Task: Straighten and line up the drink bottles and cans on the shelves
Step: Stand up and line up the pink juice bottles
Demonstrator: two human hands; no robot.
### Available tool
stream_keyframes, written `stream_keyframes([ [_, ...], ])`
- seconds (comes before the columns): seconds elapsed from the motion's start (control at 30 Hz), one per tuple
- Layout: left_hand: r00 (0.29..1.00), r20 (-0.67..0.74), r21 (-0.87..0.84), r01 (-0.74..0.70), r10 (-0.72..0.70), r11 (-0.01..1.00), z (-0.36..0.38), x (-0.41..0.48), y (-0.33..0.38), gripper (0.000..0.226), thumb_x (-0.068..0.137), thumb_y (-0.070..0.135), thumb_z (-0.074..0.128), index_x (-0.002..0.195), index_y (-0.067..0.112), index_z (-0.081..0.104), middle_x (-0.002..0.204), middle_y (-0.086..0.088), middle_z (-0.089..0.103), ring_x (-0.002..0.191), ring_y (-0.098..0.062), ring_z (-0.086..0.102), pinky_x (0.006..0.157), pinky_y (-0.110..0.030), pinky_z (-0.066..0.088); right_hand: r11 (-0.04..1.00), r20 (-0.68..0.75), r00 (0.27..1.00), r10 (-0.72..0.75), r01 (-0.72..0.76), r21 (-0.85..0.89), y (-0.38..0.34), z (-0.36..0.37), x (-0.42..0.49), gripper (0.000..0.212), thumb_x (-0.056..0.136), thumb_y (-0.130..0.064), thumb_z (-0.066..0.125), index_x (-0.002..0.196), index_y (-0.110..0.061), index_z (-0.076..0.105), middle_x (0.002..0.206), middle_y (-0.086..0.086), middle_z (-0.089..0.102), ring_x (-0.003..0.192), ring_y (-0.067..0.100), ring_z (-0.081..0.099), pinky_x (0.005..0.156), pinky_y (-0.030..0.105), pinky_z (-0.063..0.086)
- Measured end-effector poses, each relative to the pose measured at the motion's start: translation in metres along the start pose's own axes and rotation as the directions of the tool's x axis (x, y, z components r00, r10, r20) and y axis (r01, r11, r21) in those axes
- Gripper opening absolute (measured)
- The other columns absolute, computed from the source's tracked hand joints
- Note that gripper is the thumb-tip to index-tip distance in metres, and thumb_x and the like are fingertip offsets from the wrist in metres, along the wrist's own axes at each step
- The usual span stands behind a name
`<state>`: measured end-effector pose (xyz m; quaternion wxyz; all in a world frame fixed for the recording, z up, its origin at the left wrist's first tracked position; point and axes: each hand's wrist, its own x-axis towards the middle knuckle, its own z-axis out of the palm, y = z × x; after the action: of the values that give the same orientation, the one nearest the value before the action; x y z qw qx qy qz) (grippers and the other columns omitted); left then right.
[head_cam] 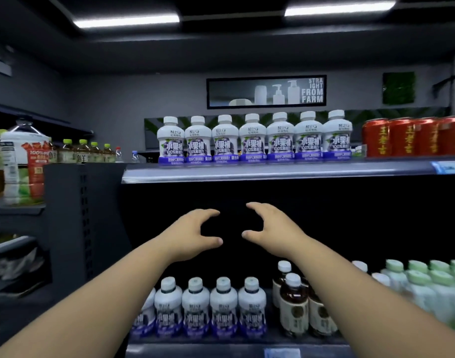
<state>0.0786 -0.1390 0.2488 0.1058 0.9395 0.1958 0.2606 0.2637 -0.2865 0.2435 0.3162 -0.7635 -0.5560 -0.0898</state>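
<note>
Head view takes in a dark open drinks shelving unit, its top shelf [272, 170] edged in pale metal and running off to the right. Along that shelf stands a row of seven white bottles [252, 139] with purple labels and white caps, upright, shoulder to shoulder and facing forward. Just to their right, on the same shelf, sits a group of red cans [412, 136] with yellow lettering, packed close together. On the lower shelf, a row of the same white purple-labelled bottles [208, 308] stands upright at the left, then a few brown bottles [294, 308] with cream labels beside them, partly behind the right forearm, and pale green-capped bottles [427, 282] crowded at the far right, blurred. Off to the left, on a separate rack, a big clear jug with a red label [27, 153] stands in front of small tea bottles with lime caps [84, 151].

Both bare arms reach in between the two shelves. The left hand [192, 235] and right hand [272, 228] hang side by side in the dark gap, near each other but apart, each with thumb and fingers spread in a curved C, gripping nothing and touching no bottle.
</note>
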Motion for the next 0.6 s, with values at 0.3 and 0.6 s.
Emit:
stream_keyframes([
  [0.3,0.979,0.133,-0.148,0.172,-0.153,0.974,0.008,-0.055,0.018,0.075,0.082,0.041,0.076,0.147,0.036,0.038,0.145,0.001,0.048,0.132,-0.017,0.046,0.102,-0.027,0.039,0.986,0.107,0.994,0.028,-0.045,0.162,0.0,-0.005,-0.053,0.079,0.082,-0.045,0.076,0.15,-0.033,0.037,0.155,-0.002,0.039,0.14,0.016,0.04,0.11,0.031,0.037],
  [0.6,0.978,0.124,-0.25,0.193,-0.166,0.949,-0.008,-0.111,0.017,0.073,0.079,0.037,0.079,0.143,0.037,0.044,0.137,0.002,0.051,0.129,-0.017,0.048,0.105,-0.039,0.046,0.984,0.102,0.994,0.039,-0.056,0.166,-0.046,-0.007,-0.106,0.077,0.084,-0.043,0.074,0.15,-0.032,0.037,0.155,-0.002,0.039,0.14,0.015,0.039,0.105,0.027,0.038],
])
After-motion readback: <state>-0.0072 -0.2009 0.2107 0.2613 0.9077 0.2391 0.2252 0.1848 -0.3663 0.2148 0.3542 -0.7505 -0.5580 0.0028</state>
